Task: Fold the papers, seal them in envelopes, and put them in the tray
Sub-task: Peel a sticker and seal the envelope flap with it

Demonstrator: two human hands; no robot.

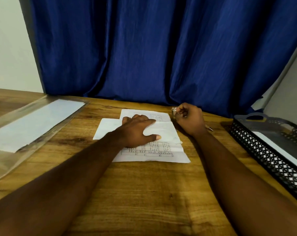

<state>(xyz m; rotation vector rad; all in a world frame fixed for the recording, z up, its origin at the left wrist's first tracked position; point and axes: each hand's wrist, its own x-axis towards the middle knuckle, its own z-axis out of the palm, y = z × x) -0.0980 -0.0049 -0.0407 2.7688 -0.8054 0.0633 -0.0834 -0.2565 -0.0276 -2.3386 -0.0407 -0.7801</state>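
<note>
Paper (pixel 161 155), printed with a table, lies flat at the middle of the frame on the table (pixel 152 193). Its near edge runs roughly level and its lower right corner points toward the tray (pixel 263 155). A blank white envelope (pixel 166 132) lies across it, with the left end overhanging the paper's left edge onto bare wood. The paper shows both above and below the envelope.

The left hand (pixel 137 132) rests on the envelope with fingers straight and spread and the thumb stretched toward the right, pressing it down and grasping nothing. The right hand (pixel 190 118) sits just beyond the envelope's upper right corner, clenched round a thin stick (pixel 210 128). One end pokes out below the wrist and a shiny bit shows at the knuckles; what it is I cannot tell.

The black mesh tray runs along the right edge of the frame, well apart from the paper, and holds a white slip (pixel 280 150). The right forearm lies over the wood between them.

At upper left a clear sleeve (pixel 6 164) holding white sheets (pixel 33 121) lies at a slant. A band of bare wood separates its right edge from the envelope's left end. Wood stretches from the paper's near edge to the bottom of the frame between the forearms. A blue curtain (pixel 144 48) closes off the table's far edge.
</note>
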